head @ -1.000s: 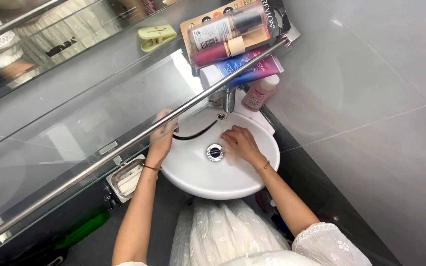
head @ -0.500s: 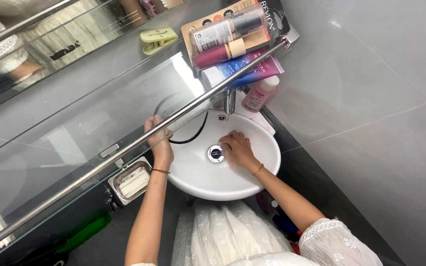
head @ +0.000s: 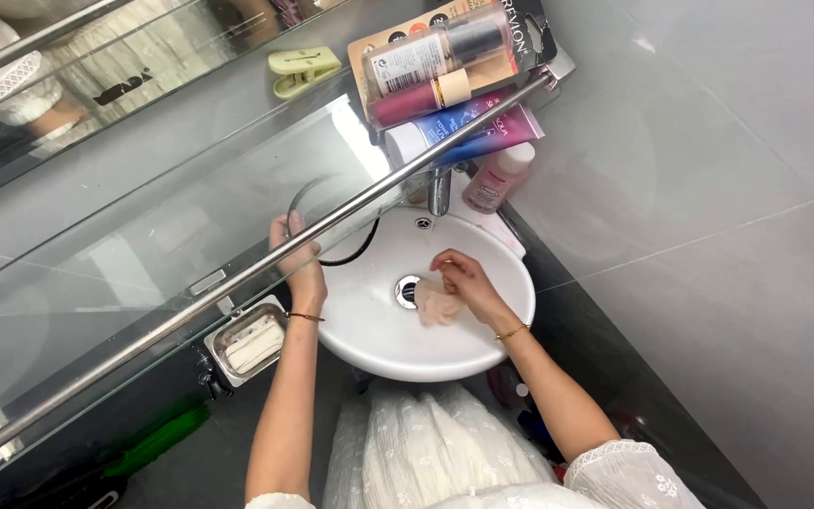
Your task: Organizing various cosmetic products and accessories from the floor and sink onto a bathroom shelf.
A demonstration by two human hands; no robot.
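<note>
Your right hand (head: 459,278) hung over the white basin (head: 482,349), just right of the drain (head: 409,288), and its fingers were curled and pinching a pale, crumpled cloth (head: 438,306) that drooped from the fingertips onto the bowl floor. The cloth lay directly below and slightly toward your body from those fingers, touching the porcelain beside the drain, so it was your right hand that had it, not the left. Your left hand (head: 296,253) was up at the far left edge of the basin, partly behind the steel rail (head: 237,280) that crossed the view; its fingers were closed around a thin black loop (head: 332,221), apparently a hair band or cord, whose arc ran from that hand toward the tap (head: 438,191) and back down over the rim. The loop's long axis ran left to right along the far side of the basin, well apart from the cloth. The two hands stood on opposite sides of the drain, with bare porcelain between them. To the left of the basin sat a metal soap dish (head: 249,344) with a pale bar in it, near your left wrist but untouched. A pink bottle (head: 496,179) stood just right of the tap, on the far rim, clear of both hands
</note>
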